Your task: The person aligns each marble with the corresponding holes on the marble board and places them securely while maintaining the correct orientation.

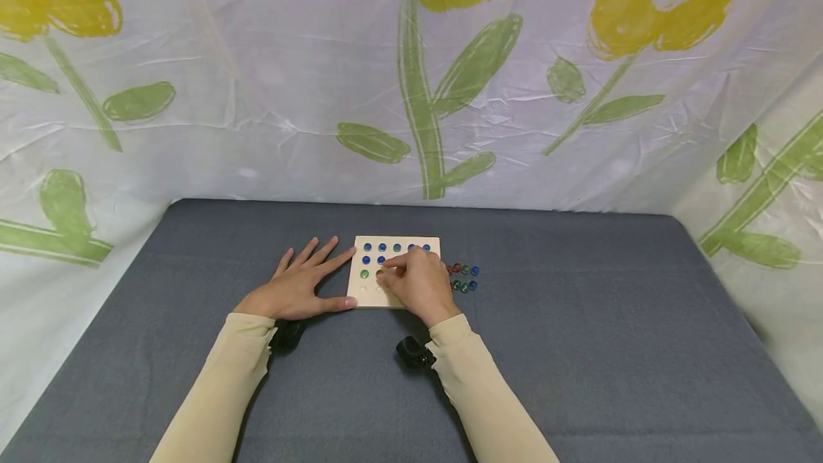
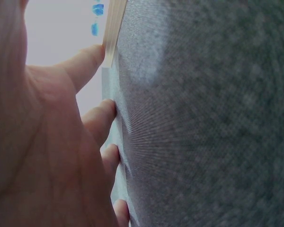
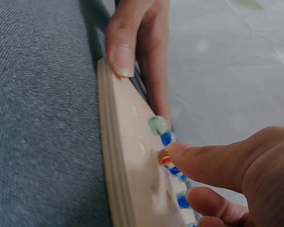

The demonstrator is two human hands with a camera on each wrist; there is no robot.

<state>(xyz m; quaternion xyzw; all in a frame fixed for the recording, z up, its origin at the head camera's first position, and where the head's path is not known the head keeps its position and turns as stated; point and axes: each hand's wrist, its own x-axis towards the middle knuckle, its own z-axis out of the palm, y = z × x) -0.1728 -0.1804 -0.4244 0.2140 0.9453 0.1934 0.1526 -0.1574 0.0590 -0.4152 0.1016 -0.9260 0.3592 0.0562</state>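
A pale wooden board [image 1: 373,301] with rows of shallow dimples lies flat on the cloth. My left hand [image 1: 298,288] rests spread beside it, thumb on the near left corner and index fingertip at the left edge. Blue marbles [image 1: 382,247] fill dimples in the two far rows, partly covered by my right hand [image 1: 423,288]. A green marble [image 3: 158,125] sits at the left end of the third row. Beside it, my right thumb and fingers pinch an orange-red striped marble [image 3: 164,157] at its dimple. Shallow dimples show in the near row.
Several loose marbles [image 1: 465,270], red, green and blue, lie in two short rows right of the board. A dark grey cloth [image 1: 611,349] covers the table. Behind it hangs a white sheet [image 1: 270,91] with yellow flowers and green leaves.
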